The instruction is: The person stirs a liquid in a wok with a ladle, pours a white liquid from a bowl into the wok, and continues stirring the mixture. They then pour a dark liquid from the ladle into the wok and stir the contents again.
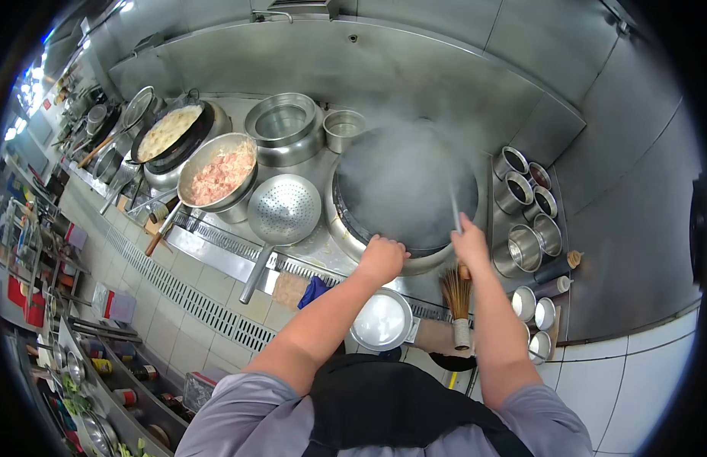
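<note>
A large dark wok [349, 209] sits on the burner in front of me, its inside mostly hidden by thick steam. My left hand [382, 260] is closed at the wok's near edge, gripping its rim. In my right hand [470, 245] is a long-handled wok tool [455, 207] with a metal shaft and a wooden end. Its shaft reaches into the wok; steam hides its head. Below my right hand a bamboo wok brush [455, 293] stands at the front edge. A white-looking pan [381, 320] is between my forearms.
Left of the wok are a perforated strainer [285, 209], a pan of pale pink raw meat pieces [222, 174], a wok with yellowish contents [171, 131] and metal pots [283, 126]. Several seasoning containers [515, 192] line the right side. A blue cloth [313, 292] lies at the front edge.
</note>
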### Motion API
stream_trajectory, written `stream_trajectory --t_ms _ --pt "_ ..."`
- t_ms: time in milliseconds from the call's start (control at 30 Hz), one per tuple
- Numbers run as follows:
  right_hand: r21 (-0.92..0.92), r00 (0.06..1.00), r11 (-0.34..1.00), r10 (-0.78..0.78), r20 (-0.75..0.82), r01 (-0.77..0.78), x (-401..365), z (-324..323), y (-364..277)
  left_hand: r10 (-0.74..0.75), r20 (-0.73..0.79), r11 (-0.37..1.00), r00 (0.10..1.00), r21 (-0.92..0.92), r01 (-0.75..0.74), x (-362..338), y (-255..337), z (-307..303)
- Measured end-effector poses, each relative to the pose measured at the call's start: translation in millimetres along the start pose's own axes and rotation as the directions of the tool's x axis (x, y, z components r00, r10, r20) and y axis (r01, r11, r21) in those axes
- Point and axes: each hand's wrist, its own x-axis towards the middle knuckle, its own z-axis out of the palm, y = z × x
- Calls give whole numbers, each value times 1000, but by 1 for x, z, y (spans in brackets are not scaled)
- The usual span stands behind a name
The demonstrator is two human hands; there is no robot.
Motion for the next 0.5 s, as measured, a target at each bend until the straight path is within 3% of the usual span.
stream_trajectory --t_ms 33,67,133,267,300,367,400,500 --pt "127 963 967 197 182 -221 2 8 -13 4 -2 1000 1000 -4 -4 0 1 -1" --pt "393 878 804 305 370 -445 -10 2 -48 5 7 1000 1000 -4 -5 0 0 -2" --pt "557 758 592 148 635 -582 -28 4 -56 0 18 1000 1000 -7 0 -2 2 -5" --pt "545 645 415 148 749 -729 -80 -56 -46 3 11 1000 1000 -22 -3 -2 1 -2" --pt "539 641 427 135 756 -726 -75 -57 -30 4 22 1000 1000 -18 -4 -1 0 0" --pt "491 829 749 138 542 -446 -73 -50 -2 -7 18 1000 1000 0 7 -1 0 -5" --pt "360 807 814 207 553 -455 -60 -62 -30 16 15 1000 1000 18 -17 -2 2 -7" --pt "463 816 728 230 530 -506 -34 -14 -58 15 29 1000 999 22 -16 -2 2 -7"
